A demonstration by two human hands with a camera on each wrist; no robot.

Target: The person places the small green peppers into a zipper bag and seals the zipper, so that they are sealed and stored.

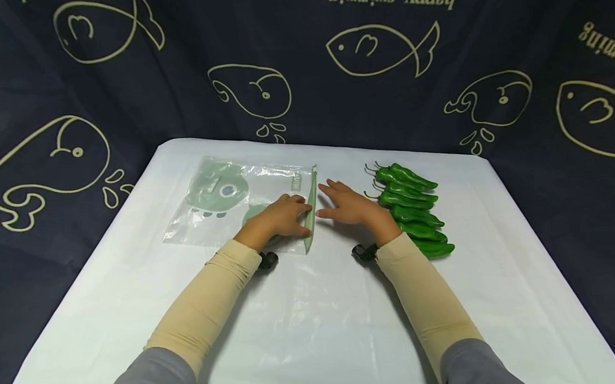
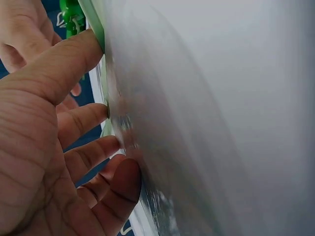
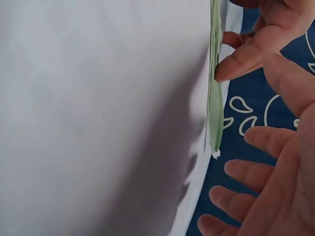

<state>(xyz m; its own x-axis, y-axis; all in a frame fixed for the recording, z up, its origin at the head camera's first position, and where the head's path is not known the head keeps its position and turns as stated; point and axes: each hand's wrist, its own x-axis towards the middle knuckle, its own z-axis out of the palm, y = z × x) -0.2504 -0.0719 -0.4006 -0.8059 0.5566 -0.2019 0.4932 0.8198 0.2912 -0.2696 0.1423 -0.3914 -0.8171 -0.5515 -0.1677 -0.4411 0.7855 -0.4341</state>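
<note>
the bag (image 1: 232, 211) lay flat on the far part of the white table (image 1: 312, 322), left of centre; it was clear, with a green cartoon print and a green strip (image 1: 310, 218) standing up a little along its right end. the left hand (image 1: 280, 217) reached over the bag, thumb and fingertips touching the strip, the fingers spread and only gently bent. the right hand (image 1: 351, 206) was just right of the strip, apart from it, its fingers open and spread, palm facing the bag. beside that hand, further right, the green peppers (image 1: 414, 215) lay in a column, the visible stems pointing left. tan sleeves (image 1: 204, 303) covered both forearms. a dark cloth (image 1: 314, 107) with fish and whale outlines was behind the table.
</note>
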